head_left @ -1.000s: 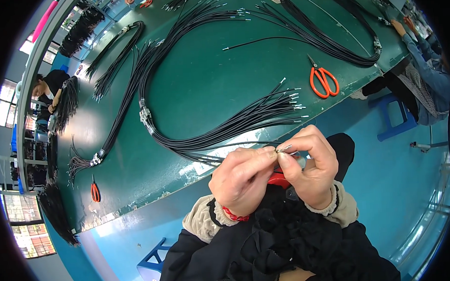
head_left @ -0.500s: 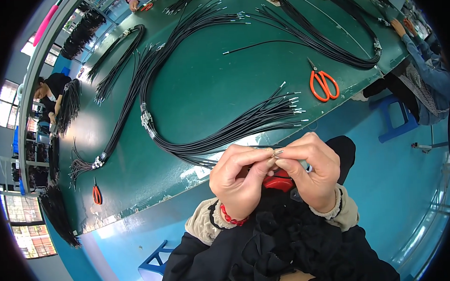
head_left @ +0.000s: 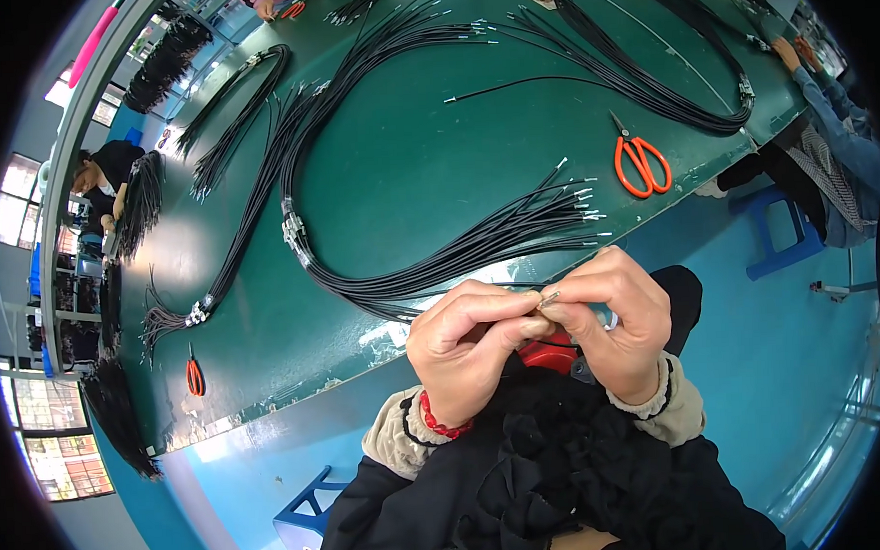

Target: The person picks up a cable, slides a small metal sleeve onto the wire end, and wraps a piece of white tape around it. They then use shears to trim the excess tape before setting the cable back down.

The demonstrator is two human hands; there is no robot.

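Observation:
My left hand [head_left: 467, 347] and my right hand [head_left: 611, 322] meet fingertip to fingertip just off the front edge of a green table [head_left: 407, 169]. Between them they pinch a small metal wire terminal [head_left: 549, 297]. A red object [head_left: 549, 351] shows below the hands, mostly hidden. Just beyond my hands a bundle of black wires with silver tips [head_left: 478, 245] fans out on the table, bound by a white tie [head_left: 291, 229].
Orange scissors [head_left: 640, 161] lie to the right on the table. Small red cutters [head_left: 194, 376] sit at the left edge. More black wire bundles [head_left: 646, 74] cover the far table. Another person [head_left: 842, 135] sits at the right, one more [head_left: 102, 180] at the left. A blue stool [head_left: 308, 517] stands below.
My hands have stayed together at the table's edge, shifting slightly left and closer, with small finger movements on the terminal.

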